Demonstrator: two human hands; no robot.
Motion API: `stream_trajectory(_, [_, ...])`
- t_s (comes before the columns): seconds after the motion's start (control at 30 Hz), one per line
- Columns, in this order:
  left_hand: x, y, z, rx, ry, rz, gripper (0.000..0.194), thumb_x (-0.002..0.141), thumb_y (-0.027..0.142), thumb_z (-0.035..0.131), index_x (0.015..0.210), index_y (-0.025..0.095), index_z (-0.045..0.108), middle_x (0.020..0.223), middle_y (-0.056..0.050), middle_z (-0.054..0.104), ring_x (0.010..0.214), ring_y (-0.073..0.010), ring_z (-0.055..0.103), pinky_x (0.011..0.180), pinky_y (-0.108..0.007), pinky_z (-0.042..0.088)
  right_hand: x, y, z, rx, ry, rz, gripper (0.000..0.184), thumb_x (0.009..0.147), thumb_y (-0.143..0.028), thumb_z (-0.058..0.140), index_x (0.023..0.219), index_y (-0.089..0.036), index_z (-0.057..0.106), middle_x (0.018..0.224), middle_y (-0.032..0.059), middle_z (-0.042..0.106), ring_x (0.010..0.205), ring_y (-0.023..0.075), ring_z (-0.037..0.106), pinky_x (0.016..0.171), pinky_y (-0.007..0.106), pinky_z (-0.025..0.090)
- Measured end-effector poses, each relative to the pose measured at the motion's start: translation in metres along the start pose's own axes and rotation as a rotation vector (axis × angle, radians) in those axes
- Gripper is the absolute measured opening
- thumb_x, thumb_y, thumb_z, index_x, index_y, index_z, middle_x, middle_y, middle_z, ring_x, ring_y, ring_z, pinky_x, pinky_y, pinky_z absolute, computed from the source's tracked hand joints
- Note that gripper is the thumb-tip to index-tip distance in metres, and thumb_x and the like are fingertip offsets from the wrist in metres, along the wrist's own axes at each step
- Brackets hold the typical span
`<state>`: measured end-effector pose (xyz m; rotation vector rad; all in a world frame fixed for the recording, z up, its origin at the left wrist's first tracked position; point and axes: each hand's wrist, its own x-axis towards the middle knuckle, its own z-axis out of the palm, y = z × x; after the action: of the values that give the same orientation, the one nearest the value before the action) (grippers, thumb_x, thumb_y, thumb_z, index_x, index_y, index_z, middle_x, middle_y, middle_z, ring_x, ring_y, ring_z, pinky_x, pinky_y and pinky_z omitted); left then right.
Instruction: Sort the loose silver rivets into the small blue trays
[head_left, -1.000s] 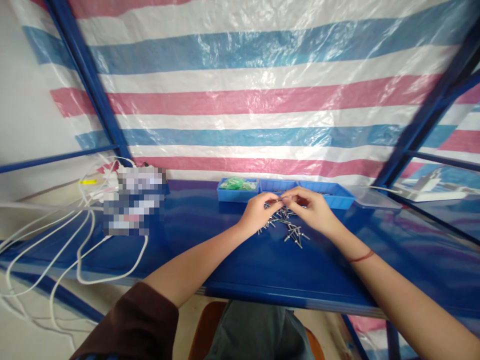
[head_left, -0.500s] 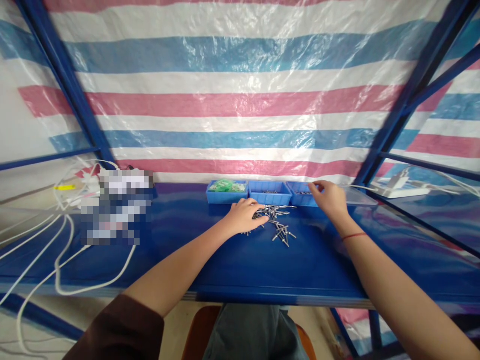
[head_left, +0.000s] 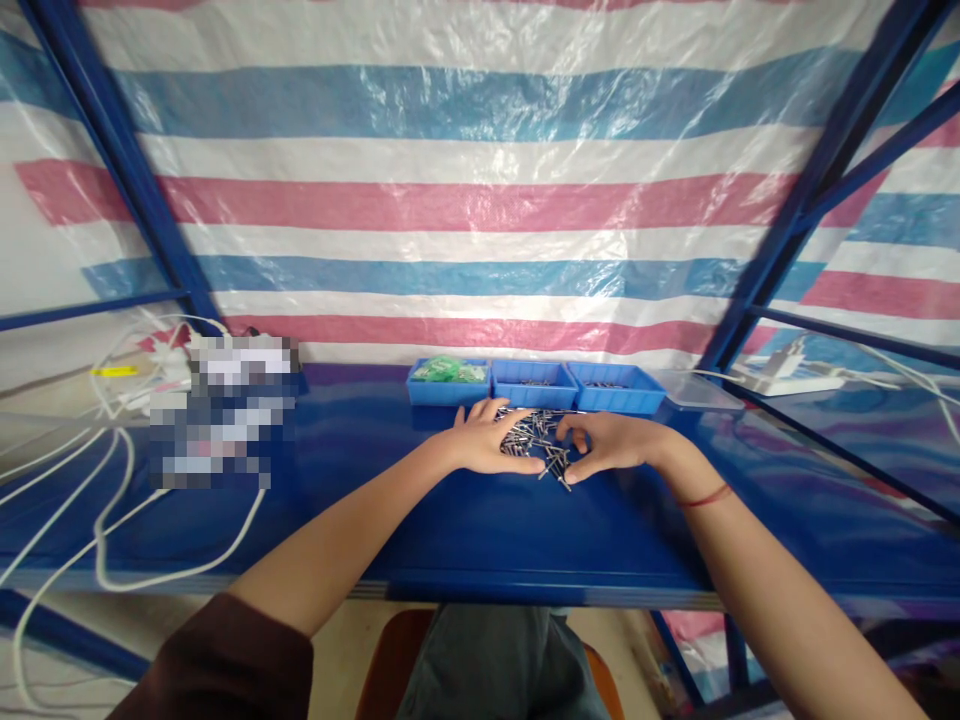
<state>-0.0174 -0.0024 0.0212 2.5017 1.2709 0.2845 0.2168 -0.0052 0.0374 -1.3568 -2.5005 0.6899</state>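
Observation:
A loose pile of silver pop rivets (head_left: 534,430) lies on the blue table (head_left: 480,540). At its left side is my left hand (head_left: 487,440), fingers spread, thumb stretched along the near edge of the pile. My right hand (head_left: 607,443) curves round the pile's right side, its thumb and fingers apart, close to the rivets or touching them. Just behind stand three blue bins: the left bin (head_left: 448,394) has green-and-white packets (head_left: 450,370) in it, while the middle bin (head_left: 534,394) and the right bin (head_left: 619,400) each hold some small metal pieces.
White cables (head_left: 127,500) and blurred-out items (head_left: 232,410) lie on the left of the table. A clear plastic lid (head_left: 705,390) and a white power strip (head_left: 799,378) are at the right. Blue frame posts (head_left: 810,220) and a striped sheet (head_left: 465,205) enclose the back.
My right hand has come down from the right bin to the right side of the rivet pile, and its fingers have parted. My left hand has spread wider beside the pile.

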Motion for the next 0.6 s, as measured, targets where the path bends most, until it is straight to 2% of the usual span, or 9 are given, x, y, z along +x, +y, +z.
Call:
stream_trajectory(0.07, [-0.005,0.0,-0.002,-0.007,-0.106,-0.039,0.097,0.055,0.074,0.056,0.138,0.039,0.022,0.15,-0.008,0.011,0.134,-0.0435,0.007,0.097,-0.069,0.007,0.003,0.002,0.003,0.044,-0.027,0.038,0.054,0.051,-0.046,0.076,0.095,-0.019,0.061,0.072,0.0015,0.061,0.05,0.0116,0.054,0.043,0.023,0.041])
stream_trajectory(0.1, [-0.006,0.0,0.0,-0.013,-0.114,-0.042,0.099,0.055,0.074,0.057,0.139,0.039,0.02,0.151,-0.009,0.009,0.134,-0.0441,0.006,0.096,-0.07,0.007,0.004,0.003,0.005,0.083,-0.05,0.061,0.055,0.053,-0.046,0.075,0.099,-0.019,0.06,0.074,0.0017,0.061,0.048,0.0109,0.054,0.042,0.023,0.041])
stream_trajectory(0.2, [-0.005,0.001,0.01,-0.025,-0.037,0.013,0.098,0.059,0.073,0.055,0.14,0.037,0.015,0.151,-0.01,0.008,0.135,-0.041,0.006,0.098,-0.068,0.007,0.01,0.0,0.01,0.18,-0.082,0.071,0.051,0.06,-0.044,0.071,0.102,-0.017,0.058,0.073,0.0014,0.061,0.047,0.0109,0.055,0.043,0.023,0.042])
stream_trajectory(0.27, [-0.002,0.0,0.018,-0.036,0.035,0.077,0.093,0.065,0.07,0.053,0.141,0.033,0.014,0.15,-0.011,0.012,0.136,-0.0367,0.009,0.103,-0.061,0.011,0.014,-0.004,0.013,0.187,-0.071,0.033,0.04,0.066,-0.042,0.067,0.096,-0.016,0.06,0.064,0.0,0.059,0.047,0.0121,0.056,0.045,0.023,0.042])
stream_trajectory(0.33, [0.002,0.0,0.023,-0.054,0.102,0.137,0.088,0.069,0.066,0.053,0.141,0.028,0.018,0.147,-0.012,0.019,0.135,-0.0331,0.017,0.106,-0.052,0.018,0.018,-0.009,0.016,0.151,-0.038,0.001,0.031,0.071,-0.04,0.062,0.091,-0.015,0.062,0.058,-0.0007,0.058,0.047,0.0128,0.056,0.046,0.023,0.041])
stream_trajectory(0.4, [0.006,0.0,0.026,-0.075,0.155,0.185,0.08,0.072,0.059,0.055,0.139,0.024,0.025,0.142,-0.012,0.028,0.13,-0.0301,0.028,0.105,-0.044,0.026,0.022,-0.012,0.019,0.087,0.043,-0.047,0.025,0.074,-0.036,0.058,0.086,-0.015,0.063,0.06,0.0006,0.06,0.051,0.0132,0.056,0.05,0.024,0.042])
stream_trajectory(0.5, [0.012,-0.001,0.027,-0.102,0.213,0.218,0.066,0.075,0.048,0.058,0.131,0.02,0.038,0.132,-0.012,0.041,0.123,-0.0268,0.04,0.102,-0.039,0.032,0.026,-0.013,0.021,-0.012,0.172,-0.121,0.02,0.077,-0.031,0.055,0.081,-0.015,0.065,0.071,0.0031,0.065,0.062,0.0143,0.058,0.058,0.025,0.042])
stream_trajectory(0.6, [0.017,-0.004,0.028,-0.126,0.286,0.202,0.052,0.075,0.041,0.06,0.121,0.017,0.05,0.123,-0.011,0.049,0.116,-0.0244,0.046,0.1,-0.036,0.036,0.028,-0.01,0.02,-0.068,0.232,-0.122,0.021,0.079,-0.029,0.052,0.078,-0.015,0.068,0.074,0.0041,0.067,0.065,0.0148,0.058,0.061,0.026,0.04])
